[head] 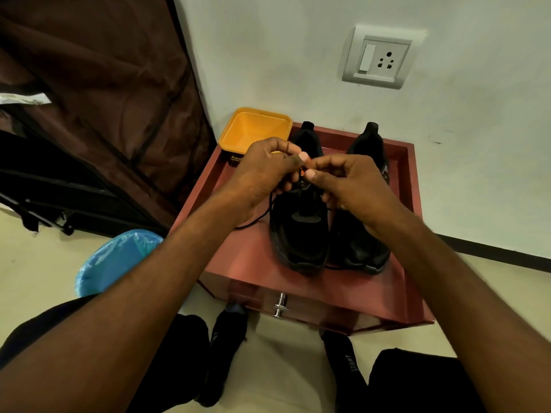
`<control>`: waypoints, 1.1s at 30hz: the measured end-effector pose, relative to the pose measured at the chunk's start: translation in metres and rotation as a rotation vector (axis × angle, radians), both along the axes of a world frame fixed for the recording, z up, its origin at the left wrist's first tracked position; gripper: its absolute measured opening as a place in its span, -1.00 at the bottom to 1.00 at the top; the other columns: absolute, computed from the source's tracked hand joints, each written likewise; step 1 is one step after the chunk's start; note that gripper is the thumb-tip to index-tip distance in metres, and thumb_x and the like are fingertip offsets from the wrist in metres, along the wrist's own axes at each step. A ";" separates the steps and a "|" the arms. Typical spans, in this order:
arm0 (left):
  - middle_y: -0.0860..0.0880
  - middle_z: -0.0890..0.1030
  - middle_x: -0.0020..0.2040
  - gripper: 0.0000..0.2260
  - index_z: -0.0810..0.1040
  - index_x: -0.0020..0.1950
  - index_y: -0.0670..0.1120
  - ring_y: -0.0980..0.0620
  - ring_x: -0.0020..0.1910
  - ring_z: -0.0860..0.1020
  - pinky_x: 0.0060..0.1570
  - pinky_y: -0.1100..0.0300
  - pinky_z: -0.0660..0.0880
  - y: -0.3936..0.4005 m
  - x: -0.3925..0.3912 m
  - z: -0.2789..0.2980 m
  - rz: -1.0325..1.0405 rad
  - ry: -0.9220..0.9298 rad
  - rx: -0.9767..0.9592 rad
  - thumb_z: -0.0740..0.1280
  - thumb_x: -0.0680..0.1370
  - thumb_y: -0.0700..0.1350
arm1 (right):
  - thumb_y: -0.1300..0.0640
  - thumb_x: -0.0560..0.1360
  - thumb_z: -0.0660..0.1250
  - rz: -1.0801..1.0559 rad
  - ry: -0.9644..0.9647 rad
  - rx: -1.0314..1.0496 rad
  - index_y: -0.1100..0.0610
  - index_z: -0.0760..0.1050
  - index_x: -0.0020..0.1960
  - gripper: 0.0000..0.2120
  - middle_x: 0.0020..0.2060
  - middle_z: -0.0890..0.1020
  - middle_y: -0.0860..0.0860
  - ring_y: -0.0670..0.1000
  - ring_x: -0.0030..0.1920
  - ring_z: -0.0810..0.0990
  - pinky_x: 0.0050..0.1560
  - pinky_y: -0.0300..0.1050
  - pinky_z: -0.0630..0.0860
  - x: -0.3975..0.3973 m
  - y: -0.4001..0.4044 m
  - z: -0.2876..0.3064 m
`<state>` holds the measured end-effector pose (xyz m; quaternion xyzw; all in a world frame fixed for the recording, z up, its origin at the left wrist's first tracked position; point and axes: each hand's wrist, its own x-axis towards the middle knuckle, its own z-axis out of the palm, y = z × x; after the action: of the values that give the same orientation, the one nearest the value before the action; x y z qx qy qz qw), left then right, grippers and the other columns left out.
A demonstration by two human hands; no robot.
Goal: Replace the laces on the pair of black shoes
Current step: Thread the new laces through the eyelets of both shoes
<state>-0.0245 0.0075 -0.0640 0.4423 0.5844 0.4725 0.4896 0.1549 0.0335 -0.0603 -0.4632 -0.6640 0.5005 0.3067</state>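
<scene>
Two black mesh lace-up shoes sit side by side on the red-brown wooden tabletop point(244, 257) with its raised rim, heels toward the wall at 12 o'clock and toes toward the person at 6 o'clock, so each long axis runs 12 to 6. The left black shoe point(299, 234) is the one being worked; the right black shoe point(362, 234) stands just beside it at 3 o'clock.

Both hands meet above the left shoe's throat. The left hand point(262, 171) has its thumb and fingers curled, pinching the thin black lace point(268, 208), which trails out toward 8 o'clock across the tabletop. The right hand point(354, 189) pinches at the same spot from 3 o'clock, fingertips nearly touching the left's; a small orange bit shows between them, too small to identify.

The eyelets lie directly beneath the pinch, toward 6 o'clock, equally near either hand; I judge the lace must travel down along that axis.

An empty yellow square plastic tub point(256, 126) stands at 11 o'clock.
</scene>
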 end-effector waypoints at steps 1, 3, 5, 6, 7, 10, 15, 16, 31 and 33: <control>-0.03 0.60 -0.34 -0.83 0.57 0.14 -0.16 0.06 -0.42 0.49 -0.37 0.18 0.40 0.001 -0.001 -0.001 -0.007 -0.005 0.003 0.44 0.61 -0.13 | 0.16 0.57 0.47 -0.038 0.001 -0.002 0.17 0.71 0.06 -0.89 -0.29 0.69 -0.08 -0.20 -0.40 0.55 -0.39 -0.37 0.43 0.000 0.001 -0.001; -0.05 0.62 -0.31 -0.86 0.58 0.14 -0.18 0.05 -0.41 0.52 -0.38 0.20 0.41 0.001 -0.003 -0.001 -0.010 0.005 0.014 0.42 0.62 -0.15 | 0.13 0.56 0.49 -0.182 -0.064 0.007 0.14 0.72 -0.05 -0.92 -0.32 0.67 -0.11 -0.19 -0.41 0.53 -0.36 -0.33 0.45 0.005 0.008 -0.005; -0.04 0.65 -0.28 -0.91 0.60 0.10 -0.18 0.07 -0.39 0.55 -0.39 0.24 0.42 0.001 -0.006 -0.002 0.007 0.037 0.030 0.37 0.65 -0.18 | 0.10 0.56 0.49 -0.335 -0.247 0.108 0.05 0.71 -0.11 -0.92 -0.26 0.69 -0.13 -0.24 -0.35 0.59 -0.23 -0.25 0.54 0.014 0.016 -0.011; -0.04 0.67 -0.27 -0.91 0.61 0.10 -0.20 0.08 -0.39 0.56 -0.40 0.25 0.42 0.002 -0.007 -0.002 0.023 0.047 0.030 0.36 0.65 -0.20 | 0.10 0.56 0.47 -0.364 -0.357 0.184 0.02 0.70 -0.13 -0.91 -0.23 0.69 -0.15 -0.23 -0.28 0.62 -0.16 -0.21 0.58 0.017 0.018 -0.013; -0.04 0.67 -0.26 -0.91 0.62 0.11 -0.21 0.09 -0.39 0.56 -0.41 0.27 0.42 0.002 -0.008 -0.003 0.039 0.055 0.025 0.36 0.65 -0.21 | 0.11 0.56 0.46 -0.366 -0.442 0.256 0.00 0.68 -0.12 -0.91 -0.19 0.69 -0.15 -0.20 -0.22 0.64 -0.10 -0.17 0.61 0.018 0.018 -0.015; -0.06 0.67 -0.28 -0.87 0.62 0.11 -0.25 0.08 -0.44 0.54 -0.47 0.29 0.39 0.002 -0.008 -0.004 0.062 0.072 0.028 0.43 0.61 -0.22 | 0.16 0.55 0.44 -0.304 -0.507 0.386 0.02 0.63 0.10 -0.86 0.06 0.65 -0.11 -0.15 -0.03 0.61 0.04 -0.15 0.60 0.010 0.012 -0.017; -0.13 0.68 -0.26 -0.81 0.62 0.08 -0.30 0.13 -0.52 0.52 -0.55 0.32 0.32 0.000 0.002 -0.006 0.011 0.038 0.057 0.47 0.57 -0.20 | 0.14 0.56 0.49 -0.055 -0.053 0.031 0.09 0.55 0.33 -0.64 0.09 0.70 -0.04 -0.08 -0.16 0.64 -0.21 -0.25 0.54 -0.010 0.012 -0.016; -0.11 0.69 -0.26 -0.81 0.63 0.06 -0.27 0.10 -0.51 0.52 -0.55 0.30 0.31 0.001 0.001 -0.008 0.004 0.051 0.059 0.48 0.57 -0.16 | 0.16 0.57 0.48 -0.048 -0.034 0.021 0.11 0.63 0.22 -0.77 -0.05 0.75 0.00 -0.08 -0.31 0.62 -0.29 -0.24 0.52 -0.010 0.013 -0.016; -0.16 0.71 -0.23 -0.90 0.58 0.09 -0.29 -0.04 -0.32 0.66 -0.32 0.16 0.56 0.018 -0.004 -0.030 0.016 0.172 0.139 0.41 0.59 -0.32 | 0.15 0.57 0.47 -0.109 -0.156 0.260 0.06 0.73 0.11 -0.87 -0.19 0.73 -0.09 -0.17 -0.36 0.63 -0.34 -0.26 0.52 -0.013 0.018 -0.032; -0.17 0.71 -0.19 -0.91 0.62 0.09 -0.23 -0.03 -0.28 0.66 -0.26 0.12 0.57 0.022 -0.003 -0.032 0.018 0.261 0.170 0.35 0.62 -0.33 | 0.16 0.57 0.46 -0.173 -0.239 0.344 0.09 0.74 -0.02 -0.92 -0.26 0.71 -0.08 -0.08 -0.34 0.64 -0.31 -0.16 0.55 -0.011 0.023 -0.035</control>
<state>-0.0276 0.0290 -0.0963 0.5345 0.6050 0.4630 0.3660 0.1440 0.0560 -0.0954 -0.5154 -0.7290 0.2933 0.3419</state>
